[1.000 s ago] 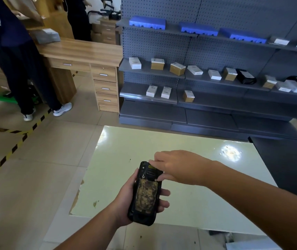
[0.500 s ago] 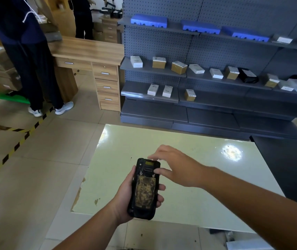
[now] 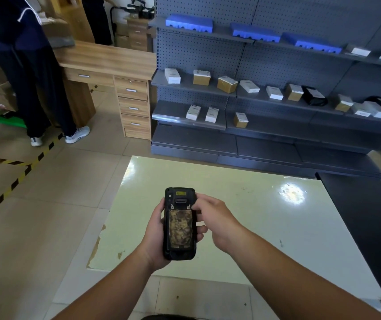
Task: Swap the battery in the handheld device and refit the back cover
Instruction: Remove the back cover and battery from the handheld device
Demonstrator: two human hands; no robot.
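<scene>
A black handheld device is held back side up over the near part of a pale green table. Its back carries a worn, mottled yellow-brown panel, with two small latches and a yellow label above it. My left hand grips the device from the left and underneath, fingers wrapped round its right edge. My right hand sits at the device's upper right side, fingertips touching the edge near the right latch. No loose battery or separate cover is in view.
A dark table adjoins the green one on the right. Grey pegboard shelves with small white and brown boxes stand behind. A wooden desk with drawers and a standing person are at the left, with hazard tape on the floor.
My right hand has slid from over the top of the device down to its upper right edge. The device has turned more upright in my left hand.
</scene>
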